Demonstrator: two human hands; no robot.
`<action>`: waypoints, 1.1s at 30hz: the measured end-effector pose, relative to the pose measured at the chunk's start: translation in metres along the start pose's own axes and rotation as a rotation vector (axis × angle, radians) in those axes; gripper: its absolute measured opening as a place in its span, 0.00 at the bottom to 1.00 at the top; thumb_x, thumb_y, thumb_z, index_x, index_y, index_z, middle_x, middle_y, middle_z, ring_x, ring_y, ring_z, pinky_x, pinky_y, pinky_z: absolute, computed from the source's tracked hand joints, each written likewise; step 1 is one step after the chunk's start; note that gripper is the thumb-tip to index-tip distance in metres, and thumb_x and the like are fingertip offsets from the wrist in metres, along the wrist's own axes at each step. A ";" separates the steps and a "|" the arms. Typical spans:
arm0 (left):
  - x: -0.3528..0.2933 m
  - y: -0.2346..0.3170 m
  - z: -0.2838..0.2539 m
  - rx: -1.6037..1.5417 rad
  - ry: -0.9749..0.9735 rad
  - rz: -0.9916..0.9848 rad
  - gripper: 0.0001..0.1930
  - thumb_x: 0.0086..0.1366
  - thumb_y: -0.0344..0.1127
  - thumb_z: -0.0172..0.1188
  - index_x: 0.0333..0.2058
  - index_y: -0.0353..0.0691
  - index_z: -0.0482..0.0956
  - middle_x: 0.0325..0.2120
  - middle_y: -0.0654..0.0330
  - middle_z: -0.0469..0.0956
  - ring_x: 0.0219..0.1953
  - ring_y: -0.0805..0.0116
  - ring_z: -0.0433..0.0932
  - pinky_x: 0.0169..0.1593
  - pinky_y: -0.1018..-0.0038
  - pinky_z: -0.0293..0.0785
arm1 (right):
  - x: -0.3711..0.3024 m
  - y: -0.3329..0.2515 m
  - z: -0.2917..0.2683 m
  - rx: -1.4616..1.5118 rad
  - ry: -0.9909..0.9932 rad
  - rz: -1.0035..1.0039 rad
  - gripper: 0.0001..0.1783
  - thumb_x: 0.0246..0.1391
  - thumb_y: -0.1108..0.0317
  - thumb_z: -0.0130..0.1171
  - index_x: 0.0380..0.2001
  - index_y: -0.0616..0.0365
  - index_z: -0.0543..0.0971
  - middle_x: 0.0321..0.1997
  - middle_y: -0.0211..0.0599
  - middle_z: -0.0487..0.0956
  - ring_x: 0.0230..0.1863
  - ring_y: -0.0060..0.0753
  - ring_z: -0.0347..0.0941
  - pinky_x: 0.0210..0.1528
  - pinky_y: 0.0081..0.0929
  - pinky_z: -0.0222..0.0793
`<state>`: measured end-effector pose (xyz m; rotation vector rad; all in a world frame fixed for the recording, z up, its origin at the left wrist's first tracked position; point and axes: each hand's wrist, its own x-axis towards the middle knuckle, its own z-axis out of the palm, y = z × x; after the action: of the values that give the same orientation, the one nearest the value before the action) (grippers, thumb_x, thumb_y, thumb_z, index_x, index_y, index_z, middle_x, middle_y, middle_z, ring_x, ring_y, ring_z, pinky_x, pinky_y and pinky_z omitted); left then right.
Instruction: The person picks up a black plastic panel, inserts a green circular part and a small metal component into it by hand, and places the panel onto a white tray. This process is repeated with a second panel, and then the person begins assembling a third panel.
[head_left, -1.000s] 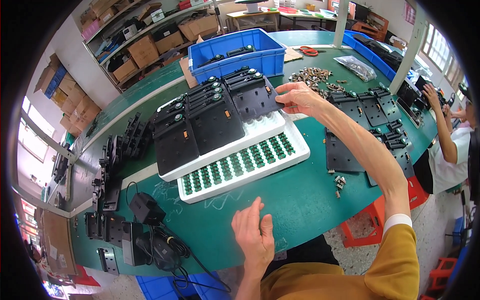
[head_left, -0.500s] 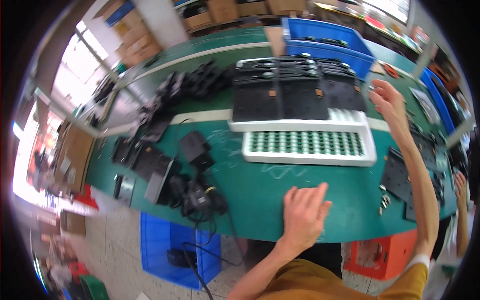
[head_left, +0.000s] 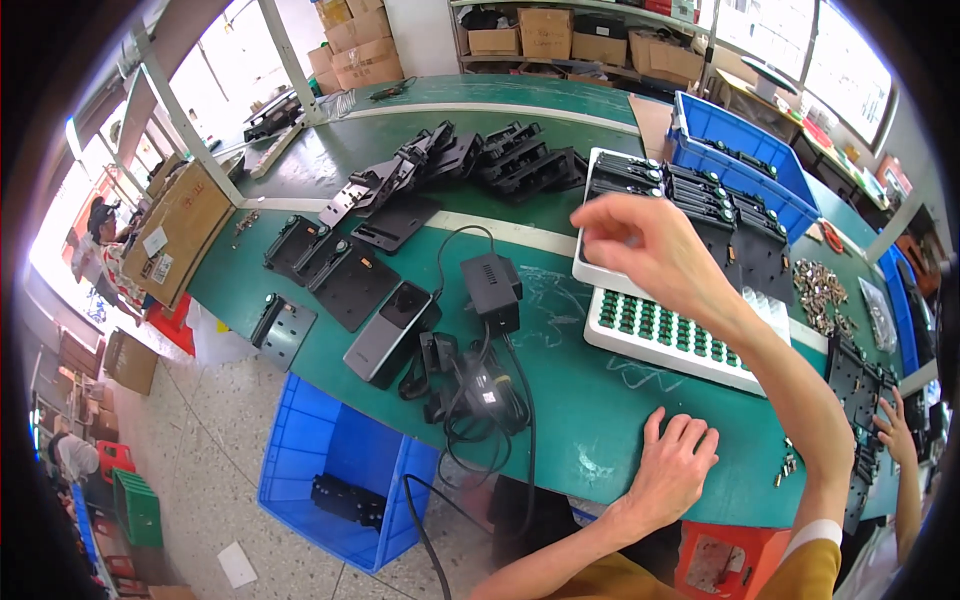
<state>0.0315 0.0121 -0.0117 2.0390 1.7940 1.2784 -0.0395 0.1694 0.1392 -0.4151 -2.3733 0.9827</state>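
My left hand (head_left: pixel 675 465) lies flat, fingers spread, on the green table (head_left: pixel 590 410) near its front edge and holds nothing. My right hand (head_left: pixel 640 240) hangs raised above the left end of a white tray (head_left: pixel 600 275), fingers curled together; nothing shows between them. In front of it a second white tray (head_left: pixel 690 335) holds rows of small green-topped parts. Black moulded parts (head_left: pixel 700 200) lie in rows on the farther tray.
Left of my hands lie a black power adapter (head_left: pixel 492 285), a dark grey flat device (head_left: pixel 390 330) and a cable tangle (head_left: pixel 480 395). Black plates (head_left: pixel 300 250) and a heap of black parts (head_left: pixel 450 160) lie farther left. Blue bin (head_left: pixel 740 150), floor crate (head_left: pixel 340 480), a co-worker's hand (head_left: pixel 895 430).
The view has swung left along the table. My right hand has come from the black parts at the tray's right end to above its left end. My left hand stays flat on the table.
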 end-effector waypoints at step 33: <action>-0.005 0.003 0.024 -0.191 0.169 -0.013 0.17 0.58 0.37 0.56 0.42 0.33 0.81 0.45 0.52 0.75 0.56 0.53 0.67 0.68 0.42 0.50 | 0.213 0.045 0.213 -0.970 -0.385 -0.656 0.05 0.43 0.77 0.61 0.28 0.61 0.80 0.29 0.48 0.82 0.35 0.51 0.82 0.35 0.41 0.79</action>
<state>0.0498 0.0167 -0.0281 1.8640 1.6726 1.5941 -0.3328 0.1806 0.0566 0.2646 -2.8910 -0.4635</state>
